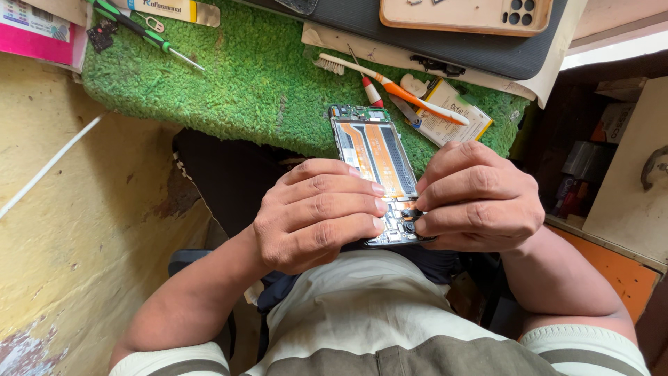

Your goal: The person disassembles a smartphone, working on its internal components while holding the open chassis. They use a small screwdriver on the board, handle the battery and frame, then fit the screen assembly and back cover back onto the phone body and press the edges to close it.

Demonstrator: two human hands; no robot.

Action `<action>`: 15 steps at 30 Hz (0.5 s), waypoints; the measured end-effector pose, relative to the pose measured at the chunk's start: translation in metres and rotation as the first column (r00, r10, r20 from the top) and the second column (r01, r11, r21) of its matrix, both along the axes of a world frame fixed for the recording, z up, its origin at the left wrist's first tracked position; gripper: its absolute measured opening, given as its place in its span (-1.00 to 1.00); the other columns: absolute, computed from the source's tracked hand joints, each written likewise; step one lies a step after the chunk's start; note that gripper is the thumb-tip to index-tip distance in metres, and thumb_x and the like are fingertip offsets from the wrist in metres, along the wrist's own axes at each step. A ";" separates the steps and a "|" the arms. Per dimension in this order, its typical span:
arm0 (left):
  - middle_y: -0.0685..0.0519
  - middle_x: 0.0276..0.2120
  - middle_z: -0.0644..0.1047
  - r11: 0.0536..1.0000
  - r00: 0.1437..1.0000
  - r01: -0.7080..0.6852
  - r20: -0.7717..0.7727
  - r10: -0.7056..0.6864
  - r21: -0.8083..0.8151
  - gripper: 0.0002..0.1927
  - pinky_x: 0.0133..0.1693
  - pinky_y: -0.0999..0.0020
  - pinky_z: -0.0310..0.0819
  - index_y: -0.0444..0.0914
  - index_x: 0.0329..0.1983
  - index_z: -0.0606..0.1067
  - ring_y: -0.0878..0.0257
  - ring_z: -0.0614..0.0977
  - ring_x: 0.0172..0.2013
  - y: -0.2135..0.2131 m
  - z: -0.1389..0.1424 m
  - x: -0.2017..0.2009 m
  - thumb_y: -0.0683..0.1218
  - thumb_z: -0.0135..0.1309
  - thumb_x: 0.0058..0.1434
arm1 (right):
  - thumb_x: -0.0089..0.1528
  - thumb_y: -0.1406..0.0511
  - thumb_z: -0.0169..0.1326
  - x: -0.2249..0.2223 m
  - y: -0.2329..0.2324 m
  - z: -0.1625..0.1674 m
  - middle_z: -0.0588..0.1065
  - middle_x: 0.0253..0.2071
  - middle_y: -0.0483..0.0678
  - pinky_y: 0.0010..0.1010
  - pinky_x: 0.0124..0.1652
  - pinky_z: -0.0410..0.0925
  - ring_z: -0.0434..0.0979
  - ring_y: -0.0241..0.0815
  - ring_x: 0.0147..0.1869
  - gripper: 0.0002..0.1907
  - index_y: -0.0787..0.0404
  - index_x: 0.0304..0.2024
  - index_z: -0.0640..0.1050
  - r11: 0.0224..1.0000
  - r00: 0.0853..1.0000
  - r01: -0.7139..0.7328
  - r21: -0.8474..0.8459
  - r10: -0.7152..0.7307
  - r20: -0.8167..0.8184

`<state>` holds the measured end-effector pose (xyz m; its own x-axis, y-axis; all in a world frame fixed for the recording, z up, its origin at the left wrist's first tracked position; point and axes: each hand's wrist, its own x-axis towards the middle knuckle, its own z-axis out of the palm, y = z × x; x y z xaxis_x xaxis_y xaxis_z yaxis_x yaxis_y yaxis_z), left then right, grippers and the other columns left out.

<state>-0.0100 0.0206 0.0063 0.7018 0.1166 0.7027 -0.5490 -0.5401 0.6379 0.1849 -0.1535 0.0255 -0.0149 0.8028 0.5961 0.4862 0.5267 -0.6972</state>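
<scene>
An opened smartphone (pixel 372 157) with its back cover off shows an orange inner plate and a circuit board. It juts out from the edge of a green fuzzy mat (pixel 250 83). My left hand (pixel 313 212) grips the phone's near end from the left. My right hand (pixel 476 198) holds it from the right, with fingertips pressed on a small black part by the camera modules.
On the mat lie an orange and white toothbrush (pixel 393 87), a phone battery (pixel 452 115), a green-handled screwdriver (pixel 142 31) and a red-tipped tool (pixel 371 90). A beige phone case (pixel 466 14) rests on a dark pad at the top. A yellow wall (pixel 76 209) stands at left.
</scene>
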 end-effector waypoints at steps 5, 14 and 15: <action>-0.02 -0.11 0.63 1.000 1.000 -0.014 -0.006 0.014 -0.008 -0.82 0.11 0.12 0.58 -0.29 -0.09 0.57 0.08 0.71 -0.02 -0.001 -0.001 -0.001 -0.31 0.16 0.27 | 0.10 0.30 0.40 0.000 0.002 0.003 0.54 -0.20 0.00 -0.27 -0.18 0.48 0.56 -0.05 -0.12 -0.75 0.30 -0.25 0.64 1.000 1.000 -0.009 -0.024 0.009 0.012; -0.02 -0.11 0.64 1.000 1.000 -0.002 -0.003 0.002 -0.016 -0.82 0.10 0.14 0.57 -0.29 -0.10 0.58 0.08 0.72 -0.04 -0.002 -0.001 0.000 -0.32 0.14 0.25 | 0.15 0.29 0.36 -0.003 0.001 0.000 0.54 -0.22 0.00 -0.23 -0.17 0.46 0.59 -0.03 -0.13 -0.76 0.30 -0.24 0.60 1.000 1.000 0.008 -0.015 -0.008 -0.022; -0.02 -0.11 0.64 1.000 1.000 -0.003 -0.001 0.003 -0.016 -0.82 0.10 0.14 0.57 -0.29 -0.10 0.58 0.08 0.72 -0.04 -0.001 0.000 0.001 -0.32 0.14 0.26 | 0.15 0.29 0.36 -0.003 0.001 -0.001 0.55 -0.22 0.00 -0.23 -0.17 0.46 0.60 -0.03 -0.14 -0.75 0.30 -0.24 0.60 1.000 1.000 0.006 -0.006 -0.006 -0.028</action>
<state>-0.0093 0.0192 0.0058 0.7022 0.1302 0.7000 -0.5464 -0.5319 0.6470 0.1822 -0.1525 0.0248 0.0068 0.8063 0.5915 0.4698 0.5196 -0.7137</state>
